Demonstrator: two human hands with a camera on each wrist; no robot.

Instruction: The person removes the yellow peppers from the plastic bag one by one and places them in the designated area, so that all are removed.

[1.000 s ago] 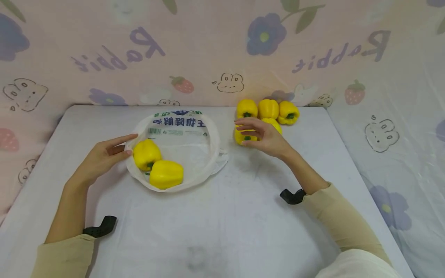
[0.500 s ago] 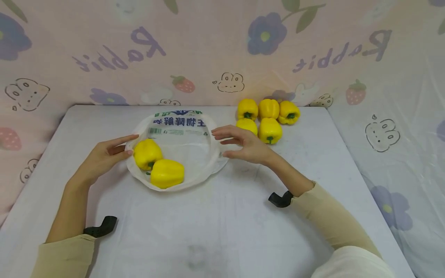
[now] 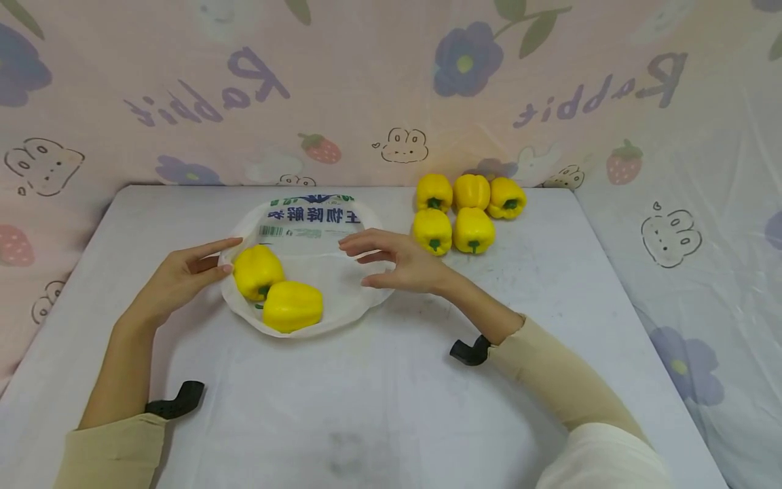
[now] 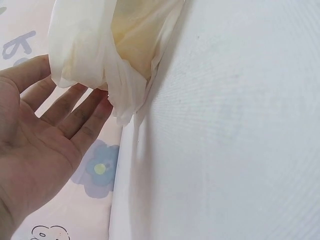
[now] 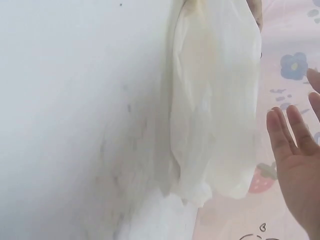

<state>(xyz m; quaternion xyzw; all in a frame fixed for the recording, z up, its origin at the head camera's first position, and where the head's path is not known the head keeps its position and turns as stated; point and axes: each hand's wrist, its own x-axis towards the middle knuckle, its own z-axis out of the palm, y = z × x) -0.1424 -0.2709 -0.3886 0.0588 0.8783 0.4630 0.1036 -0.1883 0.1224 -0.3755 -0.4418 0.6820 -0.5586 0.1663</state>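
Observation:
A white plastic bag [image 3: 342, 309] with printed lettering stands on the table with its mouth spread wide. Inside it, toward the left, lie two yellow bell peppers, one [image 3: 259, 272] against the left rim and another [image 3: 293, 306] nearer the front. My left hand [image 3: 177, 282] touches the bag's left side with extended fingertips, also seen in the left wrist view against the bag's film [image 4: 82, 45]. My right hand [image 3: 403, 263] hovers over the right part of the mouth, fingers apart and holding nothing. In the right wrist view that hand [image 5: 300, 160] shows beyond the bag's side [image 5: 220, 110].
Several more yellow bell peppers stand grouped at the back right of the table, including a front one [image 3: 474, 231] and one at the right end [image 3: 507, 197]. A printed curtain [image 3: 366, 81] hangs behind the white table [image 3: 391, 407].
My right hand has moved left from the pepper group to over the bag's mouth, uncovering the front peppers. My left hand and the two peppers in the bag have stayed in place.

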